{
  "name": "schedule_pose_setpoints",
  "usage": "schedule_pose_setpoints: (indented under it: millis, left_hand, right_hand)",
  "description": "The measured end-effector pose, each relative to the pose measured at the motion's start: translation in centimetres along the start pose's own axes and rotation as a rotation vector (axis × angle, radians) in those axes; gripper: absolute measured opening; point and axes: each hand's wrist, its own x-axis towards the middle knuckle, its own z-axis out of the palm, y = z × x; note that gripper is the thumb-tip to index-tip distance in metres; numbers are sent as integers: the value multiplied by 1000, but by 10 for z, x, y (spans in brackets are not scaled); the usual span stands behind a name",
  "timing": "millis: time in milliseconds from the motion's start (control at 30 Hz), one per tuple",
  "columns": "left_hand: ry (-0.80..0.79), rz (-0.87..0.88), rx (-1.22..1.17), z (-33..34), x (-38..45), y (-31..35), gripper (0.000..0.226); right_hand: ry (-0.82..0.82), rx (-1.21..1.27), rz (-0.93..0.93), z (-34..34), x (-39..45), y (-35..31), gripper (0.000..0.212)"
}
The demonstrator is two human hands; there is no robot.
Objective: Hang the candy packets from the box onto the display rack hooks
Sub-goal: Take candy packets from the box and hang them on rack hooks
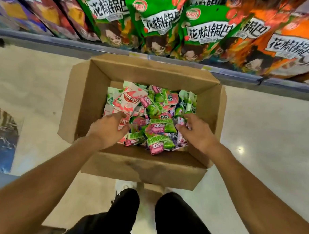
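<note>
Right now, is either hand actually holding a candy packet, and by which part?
It cannot be told for sure. Both the left hand and right hand are down among the candy packets in the cardboard box, fingers buried, nothing lifted clear.

"花椒锅巴" on green snack bags (157, 26) — orange ones (293, 46) too, "100" on candy packets (157, 145) in box

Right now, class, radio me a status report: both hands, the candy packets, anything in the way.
Left hand and right hand down in the cardboard box, fingers on candy packets. Grip unclear. No packet lifted out. Nothing blocking.
</note>
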Motion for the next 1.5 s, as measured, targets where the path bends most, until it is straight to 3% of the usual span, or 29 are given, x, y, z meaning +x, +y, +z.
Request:
schedule_pose_setpoints:
  millis: [233, 567, 800, 1000, 1033, 1100, 1133, 1333, 1500]
  left_hand:
    - [63, 82, -4, 41, 69, -25, 52]
    - [54, 200, 49, 54, 117, -25, 50]
    - [52, 197, -27, 80, 127, -25, 52]
    - [43, 81, -94, 86, 120, -27, 58]
    - [46, 66, -102, 87, 121, -28, 56]
    - [52, 50, -113, 88, 120, -27, 50]
    - [47, 43, -114, 88, 120, -26, 47]
    - [10, 4, -207, 93, 117, -25, 32]
    - [52, 73, -369, 81, 111, -39, 27]
  right_hand:
    - [17, -85, -32, 37, 71, 24, 56]
    - [23, -150, -84, 57, 108, 30, 46]
    - [-14, -161, -12, 76, 117, 26, 54]
    - [11, 193, 156, 87, 125, 30, 56]
    - [8, 289, 168, 86, 124, 30, 62]
    - [-22, 427, 197, 84, 125, 34, 106]
    - [-35, 478, 213, 82, 125, 37, 110]
    - [-88, 574, 237, 65, 106, 37, 31]
    - [-163, 636, 106, 55, 85, 37, 40]
